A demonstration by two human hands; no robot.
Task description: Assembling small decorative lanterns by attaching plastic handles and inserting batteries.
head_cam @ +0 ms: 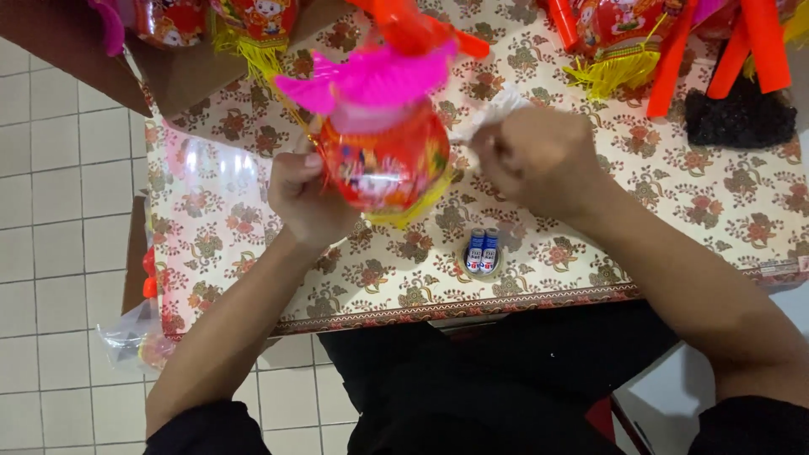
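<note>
Left hand (303, 195) wrapped around the side of a red lantern (383, 164), fingers curled on its left flank, holding it up off the desk (691, 215) and steady at chest height. The lantern is round and shiny, with a pink frilled top (371, 80) and a yellow fringe showing under its lower edge. Held this way, its right side faces the other hand.

Right hand (539, 160) closed in a loose fist just right of the lantern, fingertips pinched on a bit of clear wrapping (497, 114) that sticks up whitish above the knuckles. Whether the wrap also touches the lantern cannot be told; the hand hides the join.

On the desk, directly below the lantern: a small roll of tape with two blue batteries (482, 251) standing in its core, near the front edge. The desk has a floral cloth.

Far edge is crowded: more red lanterns with yellow tassels (611, 72), orange sticks (763, 42), a black mesh object (742, 118). Clear plastic bags (206, 168) lie left of the left hand. A cardboard box (181, 76) sits at the far left corner. The raised lantern blocks the view of the desk behind it.
</note>
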